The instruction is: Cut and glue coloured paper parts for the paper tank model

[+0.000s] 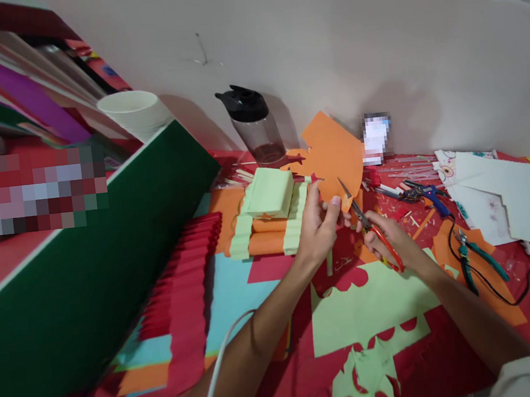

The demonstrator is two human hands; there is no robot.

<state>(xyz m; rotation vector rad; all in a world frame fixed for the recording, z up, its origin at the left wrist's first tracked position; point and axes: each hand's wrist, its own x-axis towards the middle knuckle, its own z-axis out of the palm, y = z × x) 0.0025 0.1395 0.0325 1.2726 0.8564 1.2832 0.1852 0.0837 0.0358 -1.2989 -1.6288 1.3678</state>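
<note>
An orange paper sheet (pixel 336 150) stands up in front of me, its lower edge pinched by my left hand (pixel 319 224). My right hand (pixel 387 239) is closed around the orange-red handles of a pair of scissors (pixel 383 243). The scissors' blades are parted and point up and left, right at the sheet's lower edge. Left of my left hand lies a craft piece of orange and pale green paper rolls, with a pale green box-shaped piece (pixel 269 192) on top. Under my hands a pale green sheet (pixel 371 307) with cut-out edges lies on the red table.
A dark-lidded bottle (pixel 257 126) and a phone (pixel 376 138) stand against the white partition. At right lie a blue glue gun (pixel 428 197), green-handled pliers (pixel 474 258) and white board pieces (pixel 520 197). A green panel (pixel 111 265) and pleated red paper (pixel 185 295) are at left.
</note>
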